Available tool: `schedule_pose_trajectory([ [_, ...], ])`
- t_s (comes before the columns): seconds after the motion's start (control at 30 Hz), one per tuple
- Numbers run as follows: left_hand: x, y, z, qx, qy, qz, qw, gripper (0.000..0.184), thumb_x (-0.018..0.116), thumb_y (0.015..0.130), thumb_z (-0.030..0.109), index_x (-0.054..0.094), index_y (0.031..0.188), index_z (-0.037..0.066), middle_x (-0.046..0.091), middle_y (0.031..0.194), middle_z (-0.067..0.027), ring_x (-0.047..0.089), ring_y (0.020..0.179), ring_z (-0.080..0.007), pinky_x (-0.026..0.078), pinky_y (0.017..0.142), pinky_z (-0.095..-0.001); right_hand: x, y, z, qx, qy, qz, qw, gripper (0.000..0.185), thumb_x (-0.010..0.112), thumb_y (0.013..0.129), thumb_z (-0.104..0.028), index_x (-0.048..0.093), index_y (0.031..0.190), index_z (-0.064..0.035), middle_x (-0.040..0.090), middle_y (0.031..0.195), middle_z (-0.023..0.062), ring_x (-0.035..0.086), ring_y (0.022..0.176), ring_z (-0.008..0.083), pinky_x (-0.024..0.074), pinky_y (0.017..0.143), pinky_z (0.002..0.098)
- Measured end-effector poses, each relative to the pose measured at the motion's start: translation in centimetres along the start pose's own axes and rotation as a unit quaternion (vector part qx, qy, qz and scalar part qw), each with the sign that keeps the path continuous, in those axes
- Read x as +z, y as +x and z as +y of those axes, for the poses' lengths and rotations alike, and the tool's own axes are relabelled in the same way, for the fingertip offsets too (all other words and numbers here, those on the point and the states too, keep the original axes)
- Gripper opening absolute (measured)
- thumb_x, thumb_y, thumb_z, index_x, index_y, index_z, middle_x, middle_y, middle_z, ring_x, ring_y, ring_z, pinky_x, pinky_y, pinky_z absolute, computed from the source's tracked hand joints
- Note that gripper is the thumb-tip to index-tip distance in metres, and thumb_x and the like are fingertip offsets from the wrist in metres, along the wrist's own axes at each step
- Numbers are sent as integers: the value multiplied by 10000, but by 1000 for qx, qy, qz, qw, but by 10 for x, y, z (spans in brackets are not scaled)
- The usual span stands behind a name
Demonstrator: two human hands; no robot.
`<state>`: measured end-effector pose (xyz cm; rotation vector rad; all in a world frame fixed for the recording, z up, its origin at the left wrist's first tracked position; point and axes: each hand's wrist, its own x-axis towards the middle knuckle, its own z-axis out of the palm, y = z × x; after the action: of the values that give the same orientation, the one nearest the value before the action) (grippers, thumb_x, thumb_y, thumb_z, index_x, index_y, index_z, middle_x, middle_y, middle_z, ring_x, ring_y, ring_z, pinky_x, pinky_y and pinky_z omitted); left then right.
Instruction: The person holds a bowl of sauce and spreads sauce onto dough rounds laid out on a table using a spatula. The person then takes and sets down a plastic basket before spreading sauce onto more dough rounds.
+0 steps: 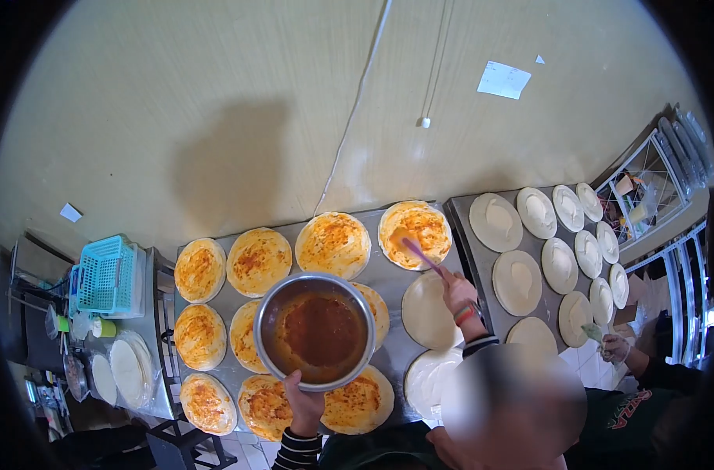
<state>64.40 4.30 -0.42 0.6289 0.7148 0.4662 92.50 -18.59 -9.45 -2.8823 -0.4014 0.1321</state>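
My left hand (303,403) holds a steel bowl (267,345) by its near rim; a reddish-brown sauce (318,329) lies inside. My right hand (457,293) grips a purple-handled brush (422,255), its head on the sauce-streaked dough round (412,223) at the back right of the metal table (388,305). Several more rounds with orange sauce lie to the left, some partly hidden under the bowl. Just below the brush sits a plain dough round (431,309), and nearer to me a whiter one (431,384).
A second table (482,270) on the right bears several pale rounds. A co-worker's gloved hand (615,348) holds a green-tipped tool (592,332) there. On the left stand a turquoise basket (106,274), stacked discs (130,372) and a dark stool (173,446). The wall (239,86) rises behind.
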Motion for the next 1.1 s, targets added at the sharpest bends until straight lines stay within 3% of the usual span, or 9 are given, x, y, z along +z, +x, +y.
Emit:
schedule_pose_trajectory([
  [0.07, -7, 0, -6, -29, -27, -2, 999, 490, 446, 758, 274, 357, 1197, 75, 416, 1188, -75, 397, 1121, -220, 305, 959, -365, 9, 18, 10, -7, 5, 6, 1000, 316, 419, 827, -199, 488, 1133, -235, 579, 877, 127, 586, 777, 319, 481, 633, 435],
  [0.17, 13, -10, 1, -3, 12, 8, 1000, 535, 481, 727, 306, 364, 1196, 76, 422, 1185, -78, 397, 1123, -235, 308, 957, -374, 3, 16, 52, 98, 22, 31, 994, 303, 428, 837, -217, 494, 1132, -219, 583, 871, 159, 583, 782, 334, 477, 644, 441],
  [0.3, 18, -6, -11, 0, -4, -25, 1000, 540, 483, 728, 303, 355, 1205, 85, 420, 1187, -77, 396, 1125, -235, 311, 955, -389, -3, 10, 53, 94, 31, 54, 994, 295, 439, 834, -226, 500, 1123, -213, 584, 865, 160, 581, 779, 337, 475, 656, 443],
  [0.47, 39, -12, -21, 11, -11, -19, 1000, 495, 469, 751, 280, 369, 1192, 78, 428, 1183, -74, 400, 1121, -224, 309, 954, -380, -3, 37, 37, 51, 39, 16, 998, 313, 423, 834, -245, 482, 1136, -186, 590, 864, 176, 578, 792, 348, 468, 675, 463],
  [0.57, 33, -16, -22, -6, -40, -28, 999, 437, 460, 775, 249, 392, 1168, 72, 444, 1170, -69, 405, 1113, -213, 305, 954, -368, -7, -7, 45, 144, 36, -55, 987, 343, 408, 837, -233, 444, 1168, -154, 596, 817, 183, 585, 751, 357, 468, 667, 472],
  [0.67, 14, -12, -32, -23, -36, -33, 999, 446, 456, 776, 265, 383, 1175, 81, 442, 1172, -65, 400, 1117, -212, 306, 954, -372, 13, -65, 38, 126, -9, -70, 989, 353, 415, 835, -242, 442, 1179, -162, 594, 800, 181, 587, 745, 356, 472, 651, 469],
  [0.87, -2, -15, -23, -21, -4, -64, 998, 452, 456, 787, 269, 371, 1187, 77, 433, 1191, -61, 398, 1121, -205, 304, 956, -375, -31, -128, -17, 82, 80, -1, 993, 314, 450, 823, -228, 523, 1115, -137, 598, 793, 168, 586, 713, 351, 476, 641, 433],
  [0.97, -20, -14, -24, -26, 15, -64, 997, 416, 478, 791, 238, 408, 1152, 44, 467, 1148, -73, 426, 1094, -188, 319, 950, -348, -75, -165, -36, 26, 228, 116, 966, 268, 482, 815, -183, 575, 1046, -86, 591, 801, 198, 584, 723, 334, 462, 616, 403],
  [1.1, -37, -21, -16, -47, 75, -100, 991, 404, 482, 791, 230, 418, 1144, 44, 479, 1124, -85, 432, 1088, -177, 317, 951, -348, -127, -227, -80, -87, 257, 43, 962, 242, 504, 797, -154, 584, 1016, -86, 594, 743, 163, 584, 662, 306, 460, 586, 376],
])
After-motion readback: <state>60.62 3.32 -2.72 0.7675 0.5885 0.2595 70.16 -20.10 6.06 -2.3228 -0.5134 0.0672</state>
